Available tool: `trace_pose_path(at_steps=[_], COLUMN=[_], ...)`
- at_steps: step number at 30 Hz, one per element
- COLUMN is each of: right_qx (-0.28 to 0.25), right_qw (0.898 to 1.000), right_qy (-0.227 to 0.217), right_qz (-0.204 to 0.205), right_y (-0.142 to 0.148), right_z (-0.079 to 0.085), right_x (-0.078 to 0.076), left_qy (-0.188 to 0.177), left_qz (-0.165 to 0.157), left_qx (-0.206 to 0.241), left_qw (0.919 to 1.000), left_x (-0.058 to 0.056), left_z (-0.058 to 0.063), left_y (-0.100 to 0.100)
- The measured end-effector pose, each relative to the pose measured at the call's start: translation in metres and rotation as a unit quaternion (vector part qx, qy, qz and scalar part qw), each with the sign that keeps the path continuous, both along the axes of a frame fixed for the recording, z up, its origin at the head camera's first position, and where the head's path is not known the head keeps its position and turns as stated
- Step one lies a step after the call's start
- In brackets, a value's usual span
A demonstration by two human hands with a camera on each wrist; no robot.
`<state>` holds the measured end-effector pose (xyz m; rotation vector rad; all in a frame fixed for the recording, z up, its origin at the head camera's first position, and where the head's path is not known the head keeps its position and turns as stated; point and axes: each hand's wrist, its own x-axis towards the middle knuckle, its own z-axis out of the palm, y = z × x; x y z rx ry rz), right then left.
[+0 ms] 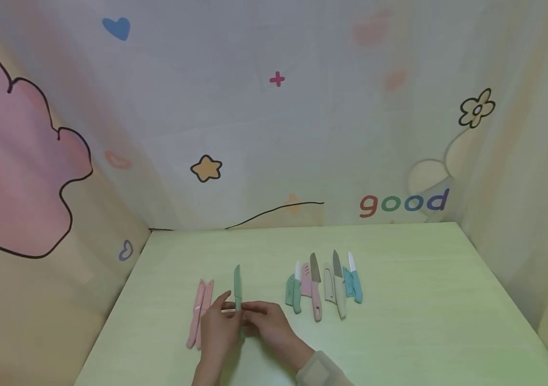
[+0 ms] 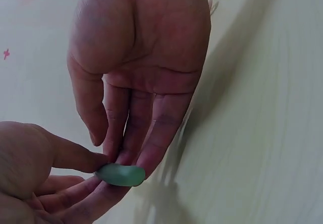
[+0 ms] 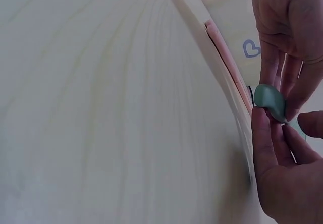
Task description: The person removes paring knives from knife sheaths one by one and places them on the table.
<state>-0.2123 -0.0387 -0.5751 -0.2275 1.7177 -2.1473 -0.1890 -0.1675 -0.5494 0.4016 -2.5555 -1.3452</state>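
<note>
Green knife (image 1: 237,281) between my hands, up off the surface (image 1: 423,311), its far end pointing away from me. Right hand (image 1: 271,324) has a narrow grip, thumb and fingers pinching it at the handle (image 3: 269,99). Left hand (image 1: 220,327) meets it from the other side, fingers nearly straight and touching it, thumb apart. Just left of that hand lie two pink knives (image 1: 198,305), side by side and slanting, one partly behind my hand. Over on my right, a row of bare blades, all pointing away: green-handled knife (image 1: 297,292), pink-handled knife (image 1: 316,300), cream knife (image 1: 339,292), blue-handled knife (image 1: 357,287). Each has its matching sheath just to its left: green sheath (image 1: 290,289), pink sheath (image 1: 305,279), cream sheath (image 1: 328,281), blue sheath (image 1: 348,281).
</note>
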Motion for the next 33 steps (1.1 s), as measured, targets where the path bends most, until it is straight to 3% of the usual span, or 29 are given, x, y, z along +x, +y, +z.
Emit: trace_pose_path(at_steps=[7,18,24,33], right_qx=[0.0,-0.019,-0.018,0.003], right_qw=[1.0,1.0,1.0,1.0], right_qy=[0.005,-0.001,0.0,0.005], right_qz=[-0.015,0.0,0.006,0.021], right_y=[0.011,0.027,0.032,0.039], right_z=[-0.003,-0.002,-0.005,0.002], right_x=[-0.003,-0.002,0.001,0.004], left_qy=[-0.011,-0.033,-0.036,-0.024], left_qz=[-0.018,-0.037,-0.056,-0.047], left_qx=[0.074,0.192,0.218,0.212], left_qw=[0.997,0.9802,0.9737,0.9757], left_x=[-0.001,-0.004,-0.006,-0.02], left_z=[-0.002,-0.001,-0.003,0.003], left_y=[0.004,0.007,0.006,0.005])
